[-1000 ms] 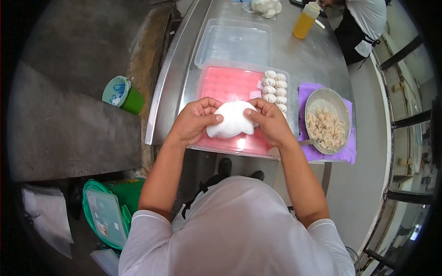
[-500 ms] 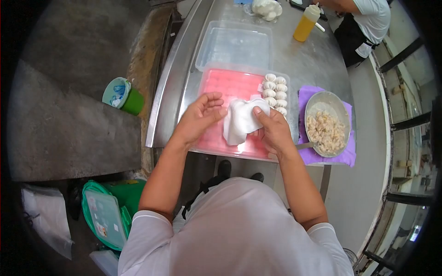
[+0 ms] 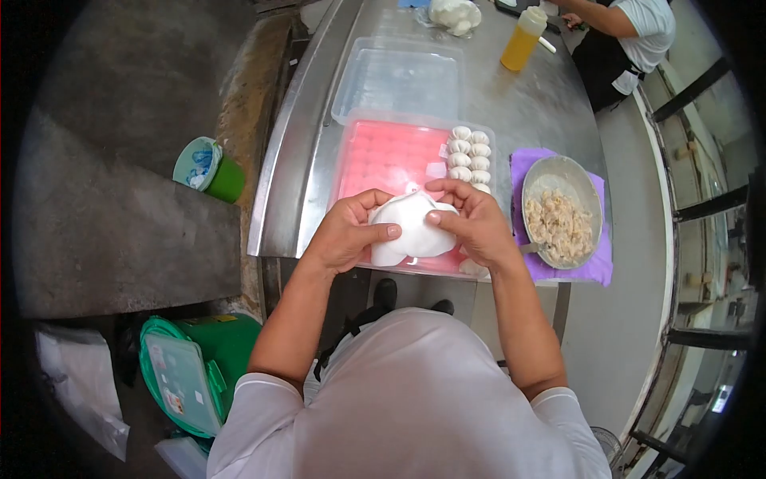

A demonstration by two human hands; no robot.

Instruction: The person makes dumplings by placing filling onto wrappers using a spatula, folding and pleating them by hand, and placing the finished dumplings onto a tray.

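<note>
Between my two hands hangs a floppy white stack of dumpling wrappers (image 3: 413, 227), its edges drooping over the tray. My left hand (image 3: 349, 231) grips its left side, thumb on top and fingers behind. On the right side my right hand (image 3: 472, 223) pinches it with the thumb, the other fingers curled at its far edge. Below lies a pink-lined plastic tray (image 3: 371, 156). Pleated dumplings (image 3: 460, 152) stand in two rows along its right side, near my right hand. The fingertips behind the wrappers are partly hidden.
Right of the tray, a metal bowl of chunky filling (image 3: 562, 227) with a utensil rests on a purple cloth (image 3: 520, 172). Farther back are a clear plastic lid (image 3: 399, 80), an oil bottle (image 3: 523, 40) and a bagged white lump (image 3: 455, 16). A co-worker (image 3: 630, 40) stands at the far right.
My left hand has closed on the left side of the wrappers, where it was open beside them. The wrappers have spread out and moved slightly toward me.
</note>
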